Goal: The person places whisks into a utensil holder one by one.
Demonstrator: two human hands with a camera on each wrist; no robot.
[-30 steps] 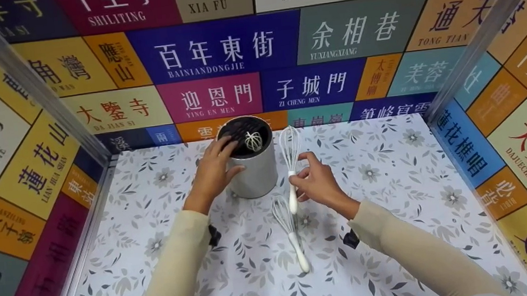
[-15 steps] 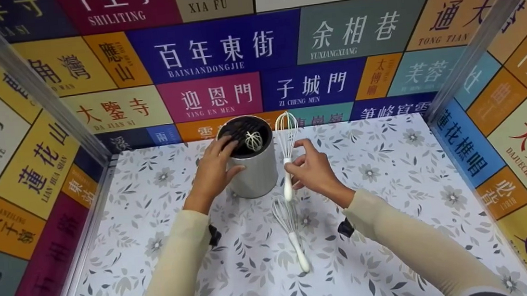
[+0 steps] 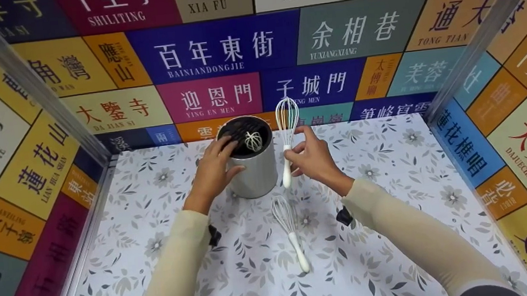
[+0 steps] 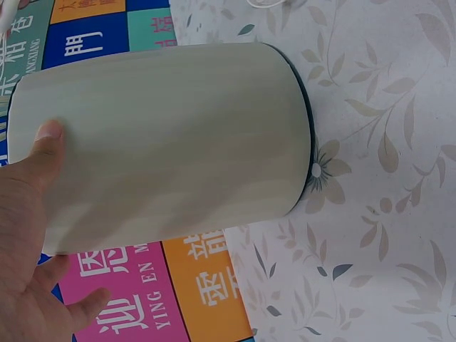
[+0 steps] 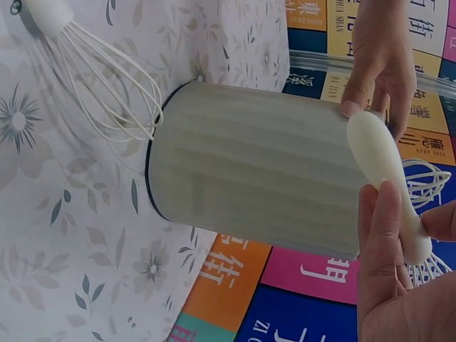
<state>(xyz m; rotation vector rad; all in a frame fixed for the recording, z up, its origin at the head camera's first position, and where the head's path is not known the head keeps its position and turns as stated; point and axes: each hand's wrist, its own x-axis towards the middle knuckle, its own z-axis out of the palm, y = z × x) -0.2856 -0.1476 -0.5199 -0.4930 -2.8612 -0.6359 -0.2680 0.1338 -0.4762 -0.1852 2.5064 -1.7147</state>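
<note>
A light grey cylindrical utensil holder [image 3: 253, 178] stands upright at the back of the table, its inside black. My left hand [image 3: 212, 177] holds it at the upper left, thumb against the outer wall and fingers around the rim. Inside it, a whisk [image 3: 253, 141] shows its wire loops above the black insert. My right hand [image 3: 317, 160] pinches another white whisk [image 5: 377, 153] near the top of its handle. That whisk is raised beside the holder's right side, wires up and handle down. A third whisk [image 3: 297, 251] lies on the table in front of the holder.
The table [image 3: 399, 251] has a floral white cover. Panels with coloured street-name lettering form a back wall [image 3: 215, 48] right behind the holder and walls on both sides. Clear edge posts [image 3: 479, 25] stand at the corners.
My right hand has lifted the whisk upward and away from the whisk on the table, beside the holder's rim. My left hand and the holder have stayed put.
</note>
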